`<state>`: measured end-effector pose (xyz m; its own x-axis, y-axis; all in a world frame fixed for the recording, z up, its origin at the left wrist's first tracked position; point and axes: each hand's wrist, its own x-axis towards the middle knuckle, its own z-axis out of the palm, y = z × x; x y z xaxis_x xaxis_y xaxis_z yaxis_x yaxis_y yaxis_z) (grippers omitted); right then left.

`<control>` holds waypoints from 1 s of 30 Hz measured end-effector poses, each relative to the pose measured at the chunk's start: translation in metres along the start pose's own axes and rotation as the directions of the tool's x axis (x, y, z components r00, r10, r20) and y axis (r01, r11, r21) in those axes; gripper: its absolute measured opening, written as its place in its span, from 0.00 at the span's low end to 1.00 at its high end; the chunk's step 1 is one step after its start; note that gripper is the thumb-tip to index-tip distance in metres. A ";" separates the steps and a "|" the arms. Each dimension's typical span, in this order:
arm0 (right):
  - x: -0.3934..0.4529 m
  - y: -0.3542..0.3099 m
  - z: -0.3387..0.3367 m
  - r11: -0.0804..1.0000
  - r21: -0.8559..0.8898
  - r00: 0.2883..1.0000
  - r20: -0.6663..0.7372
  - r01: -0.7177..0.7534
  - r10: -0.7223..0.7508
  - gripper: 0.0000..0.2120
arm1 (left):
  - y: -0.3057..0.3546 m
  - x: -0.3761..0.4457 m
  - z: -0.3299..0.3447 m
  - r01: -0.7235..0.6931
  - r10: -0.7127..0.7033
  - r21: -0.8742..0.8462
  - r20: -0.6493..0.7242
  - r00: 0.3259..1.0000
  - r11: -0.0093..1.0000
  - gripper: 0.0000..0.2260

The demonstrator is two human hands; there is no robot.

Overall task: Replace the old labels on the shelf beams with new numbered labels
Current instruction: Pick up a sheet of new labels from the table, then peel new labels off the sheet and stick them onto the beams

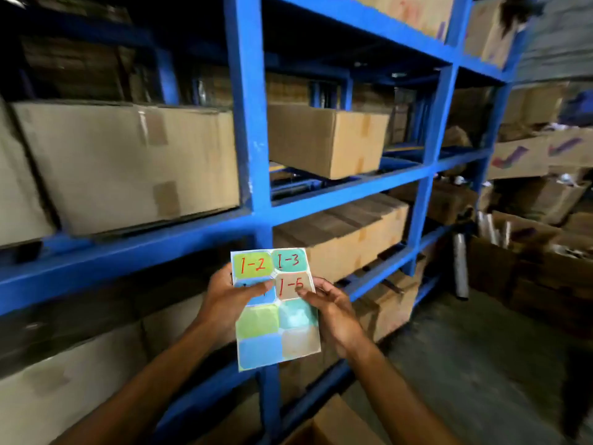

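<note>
i see my left hand (229, 295) pinching the label sheet (276, 309) at its left edge, thumb curled over the blue label, my right hand (332, 311) fingering the tan 1-5 label (293, 285) at the right edge, before the blue shelf beam (128, 252) carrying cardboard boxes (128, 162).

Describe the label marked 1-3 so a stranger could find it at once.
Start at the blue shelf rack; in front of it the left hand and right hand hold a sticker sheet. The 1-3 label sits in its top right corner, teal with red writing, beside the green 1-2 label.
</note>
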<state>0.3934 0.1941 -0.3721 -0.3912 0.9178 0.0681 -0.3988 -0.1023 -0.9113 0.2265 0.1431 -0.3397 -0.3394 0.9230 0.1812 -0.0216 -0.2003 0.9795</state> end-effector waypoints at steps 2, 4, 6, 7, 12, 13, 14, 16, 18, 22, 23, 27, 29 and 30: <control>0.005 0.002 0.052 0.998 -0.042 0.998 0.021 0.052 -0.052 0.09 | 0.019 -0.005 -0.044 -0.070 0.073 0.052 -0.077 0.994 0.996 0.15; 0.008 -0.001 0.099 0.975 -0.138 0.985 0.021 0.175 -0.174 0.12 | 0.041 -0.012 -0.083 -0.124 0.140 0.113 -0.143 0.980 0.986 0.15; 0.010 -0.009 0.143 0.893 -0.280 0.932 0.014 0.352 -0.362 0.14 | 0.064 -0.020 -0.117 -0.178 0.207 0.158 -0.187 0.960 0.971 0.15; 0.012 -0.013 0.164 0.822 -0.352 0.884 0.037 0.447 -0.465 0.15 | 0.075 -0.022 -0.132 -0.197 0.234 0.187 -0.203 0.951 0.963 0.15; 0.020 -0.039 0.262 0.504 -0.498 0.679 0.271 0.705 -0.682 0.10 | 0.129 -0.033 -0.184 -0.290 0.371 0.287 -0.286 0.884 0.913 0.16; 0.021 -0.043 0.279 0.435 -0.525 0.643 0.322 0.732 -0.695 0.11 | 0.139 -0.034 -0.192 -0.305 0.407 0.336 -0.293 0.865 0.891 0.17; 0.022 -0.047 0.298 0.370 -0.542 0.610 0.370 0.755 -0.701 0.12 | 0.152 -0.037 -0.202 -0.321 0.444 0.382 -0.295 0.846 0.867 0.17; 0.024 -0.055 0.327 0.277 -0.554 0.553 0.426 0.785 -0.716 0.13 | 0.171 -0.039 -0.216 -0.346 0.499 0.446 -0.288 0.817 0.825 0.17; 0.025 -0.063 0.351 0.212 -0.534 0.492 0.462 0.819 -0.738 0.13 | 0.189 -0.041 -0.231 -0.359 0.541 0.493 -0.295 0.788 0.792 0.17; 0.031 -0.072 0.389 0.129 -0.498 0.429 0.553 0.857 -0.714 0.14 | 0.215 -0.040 -0.257 -0.369 0.601 0.569 -0.294 0.744 0.735 0.17; 0.033 -0.074 0.397 0.098 -0.495 0.406 0.567 0.864 -0.717 0.13 | 0.221 -0.039 -0.262 -0.371 0.625 0.599 -0.291 0.725 0.710 0.17; 0.044 -0.090 0.423 0.098 -0.445 0.364 0.567 0.890 -0.739 0.09 | 0.245 -0.027 -0.274 -0.361 0.687 0.687 -0.277 0.672 0.631 0.16; 0.050 -0.107 0.431 0.165 -0.388 0.370 0.545 0.907 -0.752 0.10 | 0.258 -0.019 -0.279 -0.331 0.710 0.739 -0.273 0.650 0.587 0.17; 0.053 -0.116 0.435 0.185 -0.363 0.367 0.532 0.913 -0.763 0.10 | 0.266 -0.015 -0.280 -0.319 0.718 0.760 -0.265 0.644 0.567 0.16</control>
<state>0.0587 0.0876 -0.0861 -0.2810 0.2104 0.9364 -0.1297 0.9584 -0.2543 -0.0375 -0.0165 -0.1066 -0.4835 0.3630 0.7965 0.8105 -0.1581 0.5640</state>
